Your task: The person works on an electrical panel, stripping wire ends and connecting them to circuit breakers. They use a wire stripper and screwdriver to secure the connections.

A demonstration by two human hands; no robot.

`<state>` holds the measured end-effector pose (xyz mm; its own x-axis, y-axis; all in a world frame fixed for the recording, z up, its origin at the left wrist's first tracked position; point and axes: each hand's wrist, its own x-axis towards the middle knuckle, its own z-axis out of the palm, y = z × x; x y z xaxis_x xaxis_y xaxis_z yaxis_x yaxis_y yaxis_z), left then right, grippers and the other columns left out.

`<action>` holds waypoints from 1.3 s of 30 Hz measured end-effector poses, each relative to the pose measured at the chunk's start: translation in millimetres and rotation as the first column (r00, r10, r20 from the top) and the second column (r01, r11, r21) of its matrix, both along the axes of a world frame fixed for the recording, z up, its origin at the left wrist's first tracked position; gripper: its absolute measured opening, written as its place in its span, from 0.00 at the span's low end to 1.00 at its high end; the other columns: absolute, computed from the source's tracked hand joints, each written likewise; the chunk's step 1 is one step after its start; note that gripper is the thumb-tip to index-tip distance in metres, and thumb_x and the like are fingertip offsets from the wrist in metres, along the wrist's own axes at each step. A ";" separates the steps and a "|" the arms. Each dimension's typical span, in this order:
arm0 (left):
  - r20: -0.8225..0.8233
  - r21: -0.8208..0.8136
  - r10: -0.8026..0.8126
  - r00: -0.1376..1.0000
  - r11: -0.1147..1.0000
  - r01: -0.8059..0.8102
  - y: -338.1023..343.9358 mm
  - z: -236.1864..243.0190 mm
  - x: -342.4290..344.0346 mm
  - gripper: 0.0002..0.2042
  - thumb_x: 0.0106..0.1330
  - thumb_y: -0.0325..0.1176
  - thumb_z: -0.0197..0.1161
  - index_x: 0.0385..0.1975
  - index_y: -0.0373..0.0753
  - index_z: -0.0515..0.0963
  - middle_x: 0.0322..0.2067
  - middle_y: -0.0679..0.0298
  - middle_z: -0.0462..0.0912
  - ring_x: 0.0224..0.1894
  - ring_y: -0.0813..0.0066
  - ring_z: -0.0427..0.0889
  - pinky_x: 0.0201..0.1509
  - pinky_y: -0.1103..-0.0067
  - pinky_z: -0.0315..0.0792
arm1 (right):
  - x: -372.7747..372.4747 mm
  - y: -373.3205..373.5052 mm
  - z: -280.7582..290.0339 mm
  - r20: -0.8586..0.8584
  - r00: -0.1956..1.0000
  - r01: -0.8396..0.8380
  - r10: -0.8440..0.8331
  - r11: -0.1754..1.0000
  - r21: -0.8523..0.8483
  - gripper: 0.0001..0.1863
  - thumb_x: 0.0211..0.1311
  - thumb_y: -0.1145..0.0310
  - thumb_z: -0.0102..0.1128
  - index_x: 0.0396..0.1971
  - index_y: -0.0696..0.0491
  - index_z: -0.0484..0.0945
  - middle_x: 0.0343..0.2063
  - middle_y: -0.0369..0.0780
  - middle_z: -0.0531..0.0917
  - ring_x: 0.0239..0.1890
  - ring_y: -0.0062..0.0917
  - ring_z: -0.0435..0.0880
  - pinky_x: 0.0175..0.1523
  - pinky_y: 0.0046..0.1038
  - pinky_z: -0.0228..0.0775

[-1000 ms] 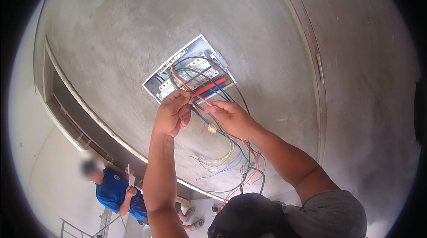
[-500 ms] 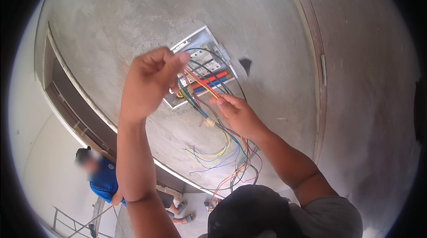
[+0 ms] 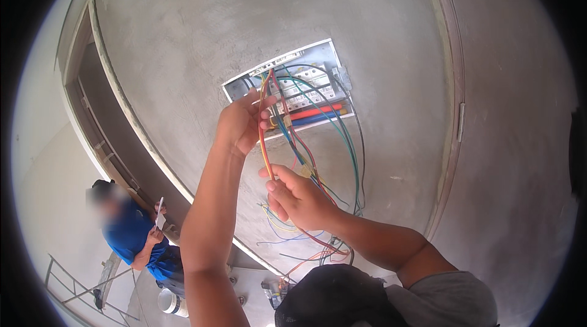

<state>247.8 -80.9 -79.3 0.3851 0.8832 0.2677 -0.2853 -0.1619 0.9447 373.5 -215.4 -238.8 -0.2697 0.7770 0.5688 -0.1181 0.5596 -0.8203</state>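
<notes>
A white-framed breaker box sits in the grey wall, with a row of white circuit breakers inside. Red and yellow wires run out of it and downward. My left hand, at the box's lower left, has its fingers curled loosely around these wires. Lower down, my right hand pinches the same wires between thumb and fingers. Green wires and a black wire hang to the right of the hands. A taped bundle of mixed wires hangs behind my right hand and is partly hidden.
Red conduit and blue conduit lie along the box's bottom. At left are a doorway, a person in a blue shirt holding a flat white item, a white bucket and a metal frame. Loose wire ends dangle below.
My left hand has come down from before the breakers onto the red and yellow wires. My right hand has slid lower, still pinching them. The view has shifted, and the other person's flat white item now shows.
</notes>
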 end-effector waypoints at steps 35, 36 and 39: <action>-0.166 0.903 0.853 0.494 0.334 -0.272 94.4 -0.8 -29.0 0.11 0.82 0.40 0.64 0.45 0.38 0.84 0.33 0.45 0.92 0.42 0.40 0.93 0.49 0.51 0.84 | 27.6 182.4 184.7 -0.205 0.020 0.487 -0.979 -0.169 0.857 0.55 0.46 0.56 0.94 0.78 0.39 0.75 0.81 0.47 0.64 0.79 0.51 0.59 0.78 0.55 0.53; -0.159 0.905 0.858 0.488 0.324 -0.276 95.8 -0.7 -26.2 0.11 0.82 0.40 0.64 0.45 0.38 0.85 0.33 0.45 0.92 0.42 0.39 0.93 0.49 0.51 0.84 | 28.4 184.0 185.9 -0.231 0.026 0.485 -0.973 -0.190 0.853 0.55 0.46 0.55 0.94 0.78 0.38 0.75 0.81 0.48 0.64 0.78 0.52 0.60 0.78 0.55 0.54; -0.085 0.908 0.836 0.542 0.290 -0.304 97.6 -6.4 -21.5 0.11 0.81 0.38 0.64 0.47 0.37 0.86 0.34 0.44 0.92 0.40 0.38 0.93 0.48 0.51 0.84 | 30.4 188.4 185.9 -0.262 0.026 0.458 -0.965 -0.221 0.861 0.56 0.44 0.54 0.95 0.78 0.38 0.75 0.81 0.48 0.64 0.78 0.53 0.60 0.77 0.56 0.53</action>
<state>226.3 16.7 -85.7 0.1497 0.4530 0.8789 0.6347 -0.7256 0.2659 403.9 -27.0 -53.0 -0.1564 0.0074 0.9877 0.9822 0.1068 0.1547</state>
